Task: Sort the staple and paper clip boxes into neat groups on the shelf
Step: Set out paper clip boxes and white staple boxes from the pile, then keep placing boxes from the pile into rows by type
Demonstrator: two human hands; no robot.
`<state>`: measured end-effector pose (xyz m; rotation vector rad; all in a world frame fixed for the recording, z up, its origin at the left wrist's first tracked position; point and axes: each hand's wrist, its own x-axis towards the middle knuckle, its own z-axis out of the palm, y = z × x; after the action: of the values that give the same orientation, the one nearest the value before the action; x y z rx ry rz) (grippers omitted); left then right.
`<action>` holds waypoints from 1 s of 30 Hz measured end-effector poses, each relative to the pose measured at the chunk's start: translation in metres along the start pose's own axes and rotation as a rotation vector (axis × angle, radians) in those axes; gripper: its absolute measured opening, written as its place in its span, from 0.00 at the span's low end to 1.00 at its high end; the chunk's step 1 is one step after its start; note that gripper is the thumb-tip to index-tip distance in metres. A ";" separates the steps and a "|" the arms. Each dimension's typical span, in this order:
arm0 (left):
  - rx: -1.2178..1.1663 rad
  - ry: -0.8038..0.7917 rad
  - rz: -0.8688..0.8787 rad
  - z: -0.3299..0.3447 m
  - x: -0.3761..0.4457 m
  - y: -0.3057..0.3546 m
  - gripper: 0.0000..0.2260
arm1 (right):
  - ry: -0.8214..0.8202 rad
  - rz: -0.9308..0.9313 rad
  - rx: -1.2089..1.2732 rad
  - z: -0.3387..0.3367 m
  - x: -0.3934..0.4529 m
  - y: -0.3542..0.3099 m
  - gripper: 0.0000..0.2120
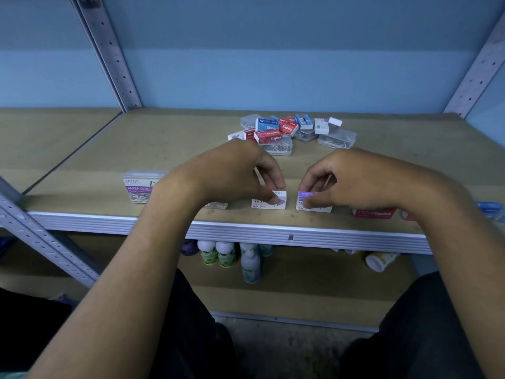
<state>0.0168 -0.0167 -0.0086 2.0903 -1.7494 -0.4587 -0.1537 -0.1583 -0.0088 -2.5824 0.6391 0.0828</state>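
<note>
Left hand (232, 170) pinches white staple box (269, 201) — fingertips on top.

You have two hands (235, 170) in view, two white staple boxes (269, 201) at the shelf's front edge, and four bottles (225, 254) standing below.

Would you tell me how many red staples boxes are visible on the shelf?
4. Three red boxes lie in the rear pile: front, right, left. A fourth sits at the shelf's front edge, toward the right. More may be hidden.
</note>
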 end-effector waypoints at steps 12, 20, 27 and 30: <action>0.020 0.285 -0.017 -0.002 0.018 -0.012 0.12 | 0.196 -0.003 0.082 -0.002 0.007 0.011 0.04; 0.054 0.344 -0.085 -0.015 0.050 -0.041 0.14 | 0.213 -0.002 -0.058 -0.022 0.040 0.025 0.13; 0.145 0.332 -0.053 -0.038 0.088 -0.051 0.12 | 0.176 -0.035 -0.227 -0.065 0.097 0.042 0.34; 0.156 0.292 -0.037 -0.042 0.099 -0.052 0.12 | 0.097 -0.005 -0.288 -0.075 0.123 0.044 0.43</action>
<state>0.0985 -0.1027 0.0023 2.1694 -1.6218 -0.0227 -0.0684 -0.2793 0.0185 -2.8799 0.7009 0.0521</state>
